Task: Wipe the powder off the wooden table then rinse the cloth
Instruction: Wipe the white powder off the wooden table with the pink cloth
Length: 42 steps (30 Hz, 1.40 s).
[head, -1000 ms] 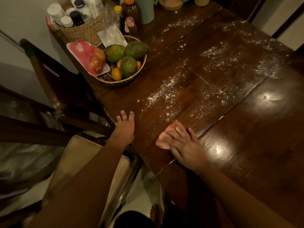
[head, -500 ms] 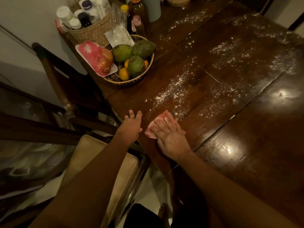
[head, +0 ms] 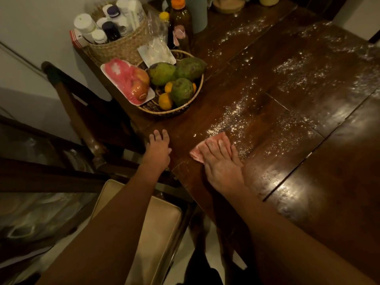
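A dark wooden table [head: 320, 202] is strewn with white powder [head: 232, 118] from its middle to the far right. A folded pink cloth [head: 198, 152] lies flat near the table's left edge. My right hand [head: 222, 163] presses down on the cloth with straight fingers, covering most of it. The cloth's far edge touches the nearest patch of powder. My left hand [head: 158, 149] rests at the table's left edge with its fingers straight, holding nothing.
A wicker fruit basket [head: 185, 105] with green fruit and oranges stands at the left. A white tray of pink-wrapped apples [head: 127, 83] leans on it. Behind are a woven basket of bottles [head: 115, 42] and brown bottles [head: 181, 23]. A cushioned chair [head: 150, 227] stands below the table edge.
My right hand has slid the cloth leftward along the table towards my left hand. My left hand has stayed at the table's edge.
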{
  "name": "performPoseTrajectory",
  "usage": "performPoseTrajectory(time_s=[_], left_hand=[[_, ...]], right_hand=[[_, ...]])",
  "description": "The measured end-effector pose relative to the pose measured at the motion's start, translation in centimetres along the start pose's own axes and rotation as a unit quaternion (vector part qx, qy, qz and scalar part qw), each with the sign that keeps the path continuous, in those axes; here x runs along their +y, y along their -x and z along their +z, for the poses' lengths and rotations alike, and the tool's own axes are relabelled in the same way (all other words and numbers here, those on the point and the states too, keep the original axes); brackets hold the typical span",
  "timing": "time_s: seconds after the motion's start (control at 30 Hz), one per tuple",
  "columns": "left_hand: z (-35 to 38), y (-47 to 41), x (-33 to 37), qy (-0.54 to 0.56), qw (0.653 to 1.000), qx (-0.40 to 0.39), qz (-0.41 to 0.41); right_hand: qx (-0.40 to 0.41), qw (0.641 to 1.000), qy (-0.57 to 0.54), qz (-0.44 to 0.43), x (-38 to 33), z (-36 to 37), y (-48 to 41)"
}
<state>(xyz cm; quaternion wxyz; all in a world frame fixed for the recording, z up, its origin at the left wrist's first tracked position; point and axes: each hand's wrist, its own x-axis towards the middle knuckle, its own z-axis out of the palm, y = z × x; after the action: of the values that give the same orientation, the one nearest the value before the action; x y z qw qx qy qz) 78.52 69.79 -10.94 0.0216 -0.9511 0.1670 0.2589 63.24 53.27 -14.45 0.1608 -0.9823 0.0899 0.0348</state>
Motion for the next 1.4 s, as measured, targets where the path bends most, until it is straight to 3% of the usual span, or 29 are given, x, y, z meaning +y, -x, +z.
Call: performPoseTrajectory(time_s=[0.07,0.17,0.23,0.3,0.37,0.43,0.5,0.53,0.67,0.73,0.83,0.93,1.0,1.1,1.2,1.23,1.33,1.4], left_hand=[[0.5,0.0,-0.9,0.013,1.000,0.007,0.016],[0.8,0.1,-2.6,0.097,0.995,0.000,0.024],[0.9,0.0,-3.2,0.121,0.992,-0.005,0.022],[1.0,-0.2,-3.3,0.110,0.994,0.003,0.028],[1.2,-0.4,-3.3,0.094,0.995,0.008,0.035],[1.4,-0.4,-3.3,0.090,0.995,0.007,0.036],[1.4,-0.4,-3.4,0.090,0.995,0.008,0.040],[1.4,-0.3,-3.5,0.092,0.995,0.012,0.043],[1.3,-0.3,-3.6,0.106,0.994,0.011,0.037],[1.3,-0.4,-3.6,0.110,0.993,0.010,0.037],[1.4,-0.5,-3.6,0.130,0.990,0.022,0.046],[1.9,-0.5,-3.9,0.180,0.981,0.052,0.048],[1.9,-0.5,-4.1,0.227,0.971,0.069,0.041],[1.0,-0.5,-4.2,0.339,0.937,0.081,-0.020],[0.1,-0.6,-3.6,0.291,0.949,0.118,-0.012],[0.1,-0.6,-3.3,0.268,0.956,0.122,0.009],[0.4,-0.3,-2.9,0.233,0.966,0.107,0.025],[0.4,-0.3,-2.9,0.229,0.968,0.100,0.022]], right_hand=[[-0.015,0.997,0.012,-0.071,-2.5,0.2,-1.7],[-0.065,0.954,0.020,-0.294,-3.0,1.1,-0.8],[-0.085,0.932,0.018,-0.353,-1.1,0.7,-0.3],[-0.100,0.944,-0.014,-0.313,0.8,-0.1,-1.0],[-0.085,0.974,-0.024,-0.208,1.3,-0.4,-2.8],[-0.051,0.994,-0.012,-0.099,-0.3,-0.2,-5.1],[-0.025,0.999,-0.005,-0.046,-3.1,0.7,-6.9],[-0.020,0.998,-0.003,-0.064,-4.2,1.1,-7.2],[-0.080,0.958,-0.021,-0.274,-3.3,1.3,-4.7],[-0.103,0.947,-0.044,-0.300,-1.1,0.4,-4.0],[-0.082,0.977,-0.050,-0.188,-0.7,0.1,-5.7],[-0.032,0.997,-0.057,-0.042,-5.0,0.9,-8.4],[-0.037,0.997,-0.038,-0.061,-7.4,1.5,-9.1],[-0.087,0.974,-0.004,-0.207,-6.3,1.7,-8.4],[-0.107,0.950,-0.016,-0.293,-2.8,0.9,-7.6],[-0.103,0.957,-0.026,-0.271,-1.9,0.7,-7.7],[-0.048,0.993,-0.040,-0.098,-2.7,0.6,-8.3],[-0.029,0.996,-0.056,-0.061,-5.0,1.0,-7.6]])
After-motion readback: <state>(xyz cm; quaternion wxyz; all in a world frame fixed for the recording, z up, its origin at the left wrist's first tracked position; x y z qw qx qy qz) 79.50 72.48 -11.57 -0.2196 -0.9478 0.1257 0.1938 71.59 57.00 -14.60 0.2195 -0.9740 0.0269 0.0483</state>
